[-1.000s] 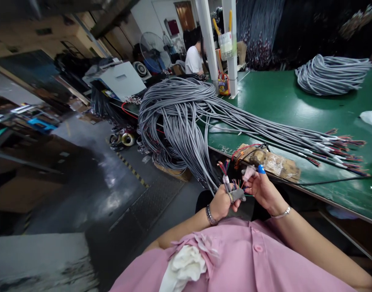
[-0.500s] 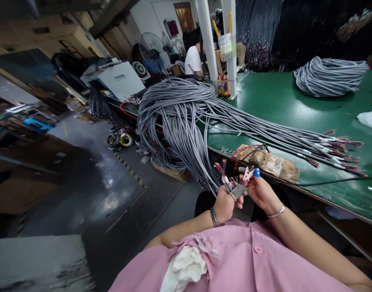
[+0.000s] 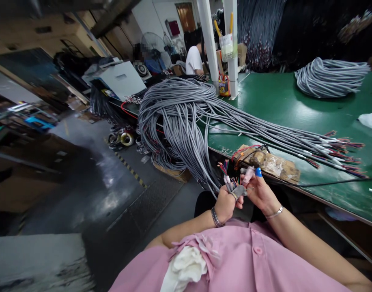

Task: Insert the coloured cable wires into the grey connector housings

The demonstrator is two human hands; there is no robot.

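Grey cable ends (image 3: 227, 179) with fanned coloured wires stick up from my left hand (image 3: 227, 204), whose fingers are closed round them. Grey wrapping covers part of that hand's fingers. Just to the right, my right hand (image 3: 260, 194) pinches a small pale pink piece (image 3: 249, 173), blurred, close to the wire tips. A blue cover (image 3: 258, 172) sits on one of its fingertips. From the hands, the long grey cables (image 3: 186, 134) run up over the table edge in a thick bundle.
On the green table (image 3: 274, 101) lie stripped cable ends (image 3: 340, 154), a coiled grey cable (image 3: 332, 77) and a taped wooden block (image 3: 269, 162) near the edge. White posts (image 3: 208, 40) rise behind. A person in white (image 3: 194, 61) is farther back.
The pink piece in my right hand has turned and now looks blurred. My left hand keeps its hold on the cables. The view has shifted slightly.
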